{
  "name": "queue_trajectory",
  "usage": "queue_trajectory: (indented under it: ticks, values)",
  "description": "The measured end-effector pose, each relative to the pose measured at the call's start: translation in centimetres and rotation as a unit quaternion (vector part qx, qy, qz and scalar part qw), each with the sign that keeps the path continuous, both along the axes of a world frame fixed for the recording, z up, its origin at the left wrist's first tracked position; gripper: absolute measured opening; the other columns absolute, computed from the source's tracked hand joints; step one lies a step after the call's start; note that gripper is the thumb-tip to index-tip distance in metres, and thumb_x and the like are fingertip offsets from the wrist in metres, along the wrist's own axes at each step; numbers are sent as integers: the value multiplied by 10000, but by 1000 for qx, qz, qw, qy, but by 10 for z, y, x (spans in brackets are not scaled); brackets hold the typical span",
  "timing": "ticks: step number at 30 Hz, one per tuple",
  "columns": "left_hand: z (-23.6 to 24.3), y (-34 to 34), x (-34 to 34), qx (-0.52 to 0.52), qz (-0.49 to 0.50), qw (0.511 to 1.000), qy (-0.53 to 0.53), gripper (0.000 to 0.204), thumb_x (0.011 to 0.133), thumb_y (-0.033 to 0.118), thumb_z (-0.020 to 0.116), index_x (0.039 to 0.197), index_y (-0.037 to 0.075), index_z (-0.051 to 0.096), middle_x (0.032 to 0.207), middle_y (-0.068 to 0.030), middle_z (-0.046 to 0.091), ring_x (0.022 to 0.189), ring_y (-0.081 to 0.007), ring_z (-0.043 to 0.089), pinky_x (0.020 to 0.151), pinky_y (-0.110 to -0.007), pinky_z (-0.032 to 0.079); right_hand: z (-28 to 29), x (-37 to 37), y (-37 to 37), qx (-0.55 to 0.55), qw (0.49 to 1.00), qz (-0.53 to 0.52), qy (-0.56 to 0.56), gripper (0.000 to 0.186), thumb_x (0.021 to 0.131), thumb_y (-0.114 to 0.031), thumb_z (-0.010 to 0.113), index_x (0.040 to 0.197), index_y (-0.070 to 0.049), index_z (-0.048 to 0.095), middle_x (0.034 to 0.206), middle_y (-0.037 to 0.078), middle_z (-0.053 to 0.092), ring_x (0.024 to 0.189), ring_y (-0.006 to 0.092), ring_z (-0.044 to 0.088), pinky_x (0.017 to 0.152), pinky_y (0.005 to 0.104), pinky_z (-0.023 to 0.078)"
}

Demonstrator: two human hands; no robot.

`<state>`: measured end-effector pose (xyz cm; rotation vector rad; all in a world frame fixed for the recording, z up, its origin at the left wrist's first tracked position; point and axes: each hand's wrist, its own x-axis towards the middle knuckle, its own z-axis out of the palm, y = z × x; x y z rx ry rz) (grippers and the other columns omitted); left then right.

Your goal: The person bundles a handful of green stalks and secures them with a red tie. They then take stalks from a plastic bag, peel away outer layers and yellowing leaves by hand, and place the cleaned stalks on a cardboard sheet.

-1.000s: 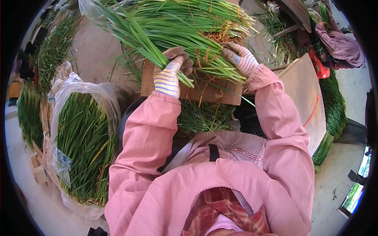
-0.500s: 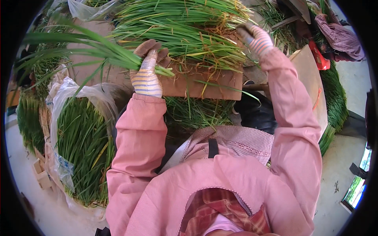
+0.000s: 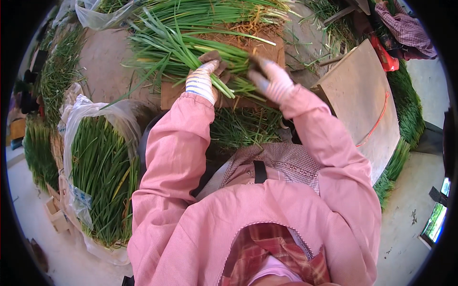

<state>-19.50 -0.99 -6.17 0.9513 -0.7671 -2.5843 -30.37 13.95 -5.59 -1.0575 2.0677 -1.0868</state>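
My left hand (image 3: 204, 78), in a striped glove with brown fingertips, is closed around a bunch of long green chives (image 3: 183, 52). Their leaves fan up and to the left, and the pale cut ends stick out below the fist toward the right. Close by on the right, my right hand (image 3: 274, 83), gloved the same way, reaches to the stem ends of chives on the brown board (image 3: 172, 96). Motion smears its fingers, so their grip is unclear. A thick heap of chives (image 3: 205, 16) with yellowed, dry bits lies across the board beyond both hands.
To my left stands a clear plastic bag (image 3: 81, 124) packed with upright chives. Leaf scraps (image 3: 243, 126) lie under the board's near edge. On the right are a leaning tan panel (image 3: 360, 90), a red bag (image 3: 385, 55) and more greens (image 3: 405, 109).
My left hand has moved right with its bunch, bringing it over the heap. My right hand has come down and left from the heap's far right end, close to the left hand.
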Motion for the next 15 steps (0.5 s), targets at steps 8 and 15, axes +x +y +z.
queue_trajectory:
  ticks: [8,15]
  values:
    - [7,7,1,-197,9,980,22,194,770,6,534,953,61,567,913,-52,566,780,-180,556,645,-307,487,8,-69,-29,293,914,28,279,545,771,-467,531,1049,-2,474,910,230,573,884,367,538,766,396,430]
    - [8,27,3,-302,-140,941,64,237,792,9,527,1026,36,554,935,-41,585,729,-136,564,638,-255,476,-4,-64,-33,214,945,152,197,477,788,-430,506,1079,-52,527,964,187,578,896,345,545,775,372,433]
